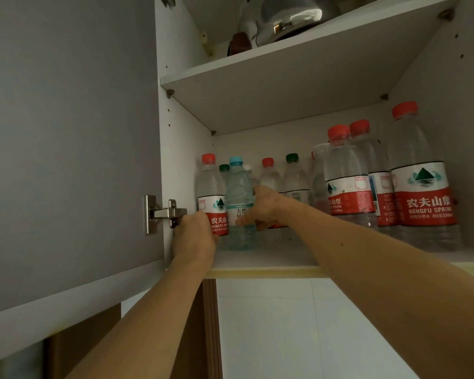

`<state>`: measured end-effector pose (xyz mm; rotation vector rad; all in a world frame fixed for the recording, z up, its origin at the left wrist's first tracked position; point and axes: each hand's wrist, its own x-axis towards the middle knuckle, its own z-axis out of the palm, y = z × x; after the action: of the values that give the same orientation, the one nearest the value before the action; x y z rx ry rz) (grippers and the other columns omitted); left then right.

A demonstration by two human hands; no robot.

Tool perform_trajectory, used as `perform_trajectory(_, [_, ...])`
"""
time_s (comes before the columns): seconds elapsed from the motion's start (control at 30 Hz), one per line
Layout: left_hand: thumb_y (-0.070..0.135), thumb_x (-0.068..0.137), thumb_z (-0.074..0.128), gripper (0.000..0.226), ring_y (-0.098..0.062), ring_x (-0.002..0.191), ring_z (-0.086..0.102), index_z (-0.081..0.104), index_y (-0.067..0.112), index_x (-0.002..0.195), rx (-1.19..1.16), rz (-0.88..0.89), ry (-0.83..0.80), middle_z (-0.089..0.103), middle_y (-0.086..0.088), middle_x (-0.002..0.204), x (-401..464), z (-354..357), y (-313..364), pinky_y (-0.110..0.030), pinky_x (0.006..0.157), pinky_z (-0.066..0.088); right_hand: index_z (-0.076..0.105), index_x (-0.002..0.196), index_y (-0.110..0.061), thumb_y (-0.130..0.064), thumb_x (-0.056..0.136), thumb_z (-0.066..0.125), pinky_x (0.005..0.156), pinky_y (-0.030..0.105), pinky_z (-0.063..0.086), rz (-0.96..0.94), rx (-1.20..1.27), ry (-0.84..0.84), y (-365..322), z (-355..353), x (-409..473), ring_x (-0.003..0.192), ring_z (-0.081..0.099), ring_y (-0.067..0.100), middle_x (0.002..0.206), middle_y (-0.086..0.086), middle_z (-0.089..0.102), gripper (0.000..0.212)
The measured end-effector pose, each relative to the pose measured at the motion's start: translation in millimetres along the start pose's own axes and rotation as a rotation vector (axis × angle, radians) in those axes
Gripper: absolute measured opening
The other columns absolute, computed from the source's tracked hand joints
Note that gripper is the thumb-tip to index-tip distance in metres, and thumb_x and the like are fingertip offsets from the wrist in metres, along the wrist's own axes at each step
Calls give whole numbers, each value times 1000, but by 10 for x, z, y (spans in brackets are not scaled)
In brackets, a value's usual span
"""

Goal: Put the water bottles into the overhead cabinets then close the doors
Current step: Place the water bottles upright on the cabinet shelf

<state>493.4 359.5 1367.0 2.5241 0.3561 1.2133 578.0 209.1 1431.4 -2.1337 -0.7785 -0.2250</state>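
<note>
The overhead cabinet stands open, and its lower shelf (271,259) carries several water bottles. My left hand (193,236) grips the low part of a red-capped bottle (211,192) at the shelf's left end. My right hand (260,207) wraps around a blue-capped bottle (238,187) standing just right of it. Both bottles are upright on the shelf. Behind them are more red-capped and green-capped bottles (294,176). A group of larger red-capped bottles (419,187) fills the right side.
The grey cabinet door (66,146) is swung open at the left, held by a metal hinge (162,213). The upper shelf (298,58) bears a metal kettle (288,17) and a dark jar. White tiled wall lies below the cabinet.
</note>
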Motion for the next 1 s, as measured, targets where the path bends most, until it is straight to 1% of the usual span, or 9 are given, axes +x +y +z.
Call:
perform_trajectory(0.13, [24,88,76,52,-31,111,65,57,6,133,27,10,-17,65,-17,124,22,3,2,-44,98,53,54,99,-26,-14,76,87,83,42,62,-16,-6,22,-1,11,-35,104,66,25,114,6,66,42])
perform_trajectory(0.27, [20,94,70,42,-30,108,65,57,5,130,56,23,-24,64,-18,122,31,-6,-4,-43,95,54,57,113,-20,-16,76,87,80,40,63,-14,-23,42,-19,51,-73,105,66,26,115,6,66,47])
perform_trajectory(0.37, [21,93,71,41,-30,106,65,58,6,129,17,24,-25,65,-17,120,31,-6,-43,-44,95,55,58,111,-21,-20,81,83,76,36,61,-43,-75,39,-39,83,-134,100,66,23,114,5,67,39])
perform_trajectory(0.57, [29,91,73,38,-25,101,67,63,11,122,-195,62,16,69,-10,114,-31,-43,-60,-42,89,57,56,131,-16,-24,92,73,64,11,41,-244,-249,249,-139,-14,-611,83,56,0,111,-6,64,43])
perform_trajectory(0.67, [33,92,70,25,-16,90,65,64,17,110,-278,132,41,69,-2,104,-31,-71,-30,-33,75,55,56,136,-16,-23,95,67,83,19,46,-355,-358,399,-150,-170,-1016,105,60,12,127,0,60,43])
perform_trajectory(0.73, [32,91,71,23,-7,82,61,63,18,108,-402,158,52,67,4,96,-27,-107,26,-23,65,47,59,133,-20,-22,96,65,85,20,49,-438,-395,463,-132,-298,-1301,102,60,8,124,-5,58,37])
perform_trajectory(0.8, [31,90,72,28,-6,82,60,63,17,112,-536,168,49,64,8,93,-42,-136,141,-23,66,47,61,127,-22,-23,97,64,80,18,53,-502,-439,531,-100,-434,-1577,90,61,3,116,-10,54,31])
perform_trajectory(0.87, [34,89,74,32,-6,85,61,63,18,114,-647,195,35,63,11,92,-93,-157,327,-27,72,51,62,123,-21,-25,96,63,81,24,57,-546,-493,602,-50,-559,-1815,90,62,6,117,-9,54,28])
perform_trajectory(1.0, [43,87,74,31,1,87,59,58,27,110,-758,334,-56,61,16,97,-299,-136,852,-17,66,44,59,129,-17,-21,95,66,98,37,52,-459,-555,794,134,-783,-2112,114,53,15,128,-3,52,35])
